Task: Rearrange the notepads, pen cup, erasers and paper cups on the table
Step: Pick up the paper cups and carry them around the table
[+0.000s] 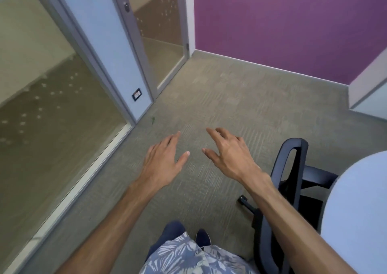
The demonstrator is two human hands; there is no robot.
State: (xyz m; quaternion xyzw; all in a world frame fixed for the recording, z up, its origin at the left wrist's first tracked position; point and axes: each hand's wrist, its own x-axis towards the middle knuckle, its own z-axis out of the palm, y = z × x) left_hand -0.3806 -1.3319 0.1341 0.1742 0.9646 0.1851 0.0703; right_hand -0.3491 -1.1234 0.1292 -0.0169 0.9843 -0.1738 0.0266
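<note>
My left hand (164,160) and my right hand (228,154) are both stretched out in front of me over the carpet, palms down, fingers spread and relaxed, holding nothing. No notepads, pen cup, erasers or paper cups appear in the head view. Only a bare curved part of the white round table (360,200) shows at the right edge.
A black office chair (293,181) stands between me and the table on the right. Glass partitions (48,98) and a glass door (159,33) run along the left. A purple wall (282,22) closes the far side. Grey carpet (209,98) lies ahead.
</note>
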